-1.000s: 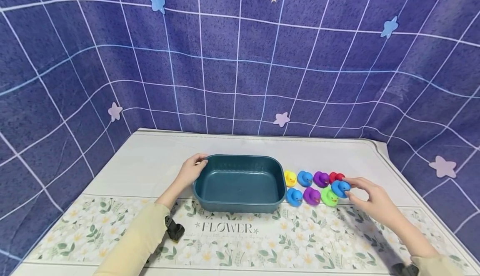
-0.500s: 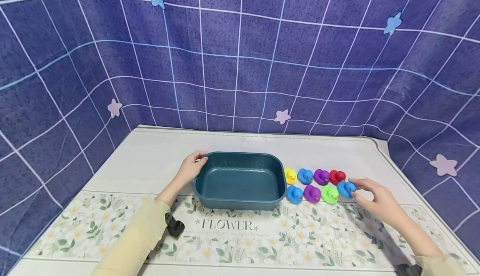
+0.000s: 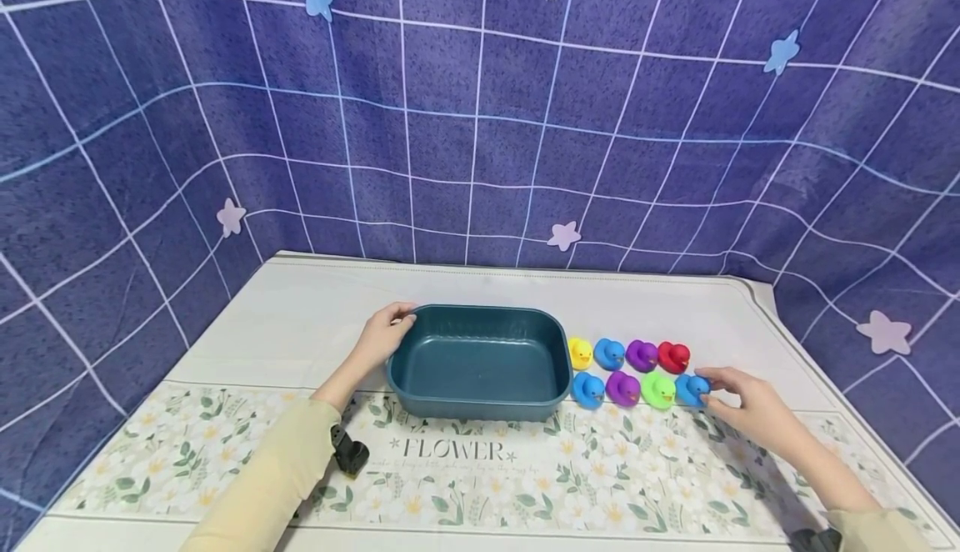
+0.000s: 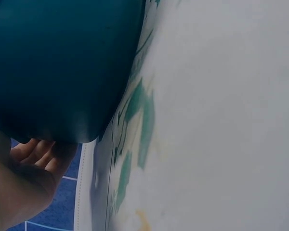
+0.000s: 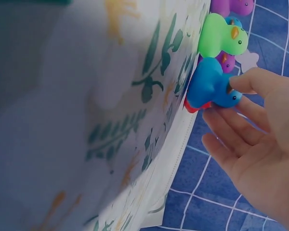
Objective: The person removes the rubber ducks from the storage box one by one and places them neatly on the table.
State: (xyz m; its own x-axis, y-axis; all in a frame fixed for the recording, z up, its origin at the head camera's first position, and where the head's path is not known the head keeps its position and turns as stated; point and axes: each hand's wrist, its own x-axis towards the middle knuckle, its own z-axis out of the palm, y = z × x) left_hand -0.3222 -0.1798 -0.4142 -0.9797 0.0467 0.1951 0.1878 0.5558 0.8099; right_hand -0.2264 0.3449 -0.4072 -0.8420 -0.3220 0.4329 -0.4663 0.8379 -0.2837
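Note:
A dark teal plastic basin (image 3: 480, 368) stands at mid-table, with nothing in it. My left hand (image 3: 381, 339) grips its left rim, and in the left wrist view the fingers (image 4: 41, 151) are bent around the basin's edge. To the right of the basin, toy ducks form two rows. My right hand (image 3: 750, 402) pinches a blue rubber duck (image 3: 691, 389) at the right end of the front row. Seen from the right wrist, the thumb lies on the head of that blue duck (image 5: 207, 84); the other fingertips are partly hidden behind it.
Beside the pinched duck sits a green duck (image 3: 658, 390), then a purple duck (image 3: 622, 388) and another blue one. Behind are a red duck (image 3: 674, 357), purple, blue and yellow (image 3: 580, 353) ones. A star-patterned purple curtain (image 3: 480, 118) hangs around the table.
My right hand has moved the blue duck rightward and down, from above the green duck to the table at the front row's right end. The left hand stays on the basin.

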